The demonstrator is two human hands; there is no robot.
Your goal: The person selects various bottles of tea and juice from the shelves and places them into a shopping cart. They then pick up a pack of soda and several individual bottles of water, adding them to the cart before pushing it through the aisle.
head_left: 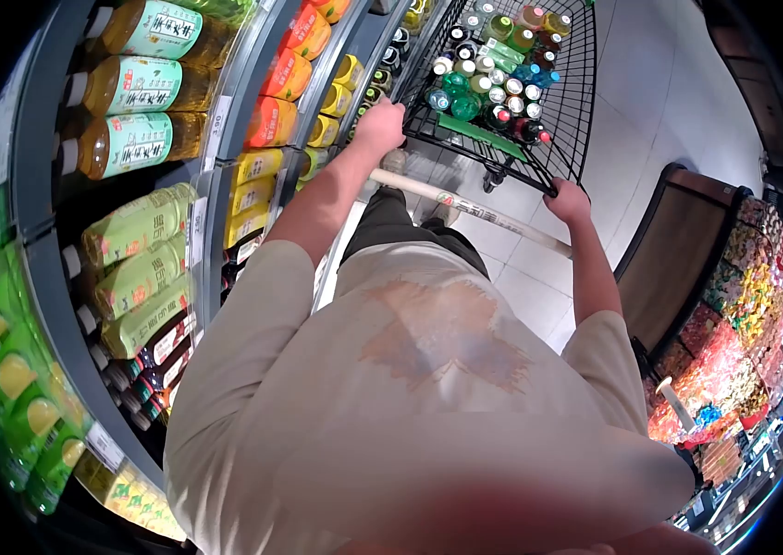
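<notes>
A black wire shopping cart [584, 111] stands ahead of me, with several drink bottles [464, 107] grouped inside it. My left hand [382, 128] is closed around the near left corner of its frame, close to the shelf. On the opposite side, my right hand [569, 200] grips the near right corner. A pale handle bar [474, 211] crosses between my forearms, nearer to my body than both hands. A green strip [482, 136] runs along the near end of the basket.
Shelves on the left carry tea bottles [141, 143], orange packs [273, 121] and green packs [12, 375], with price tags [105, 446] on their edges. At right stands a dark-edged brown panel [678, 254] beside a bin of colourful packaged goods [715, 361]. Pale tiled floor [636, 120] lies between.
</notes>
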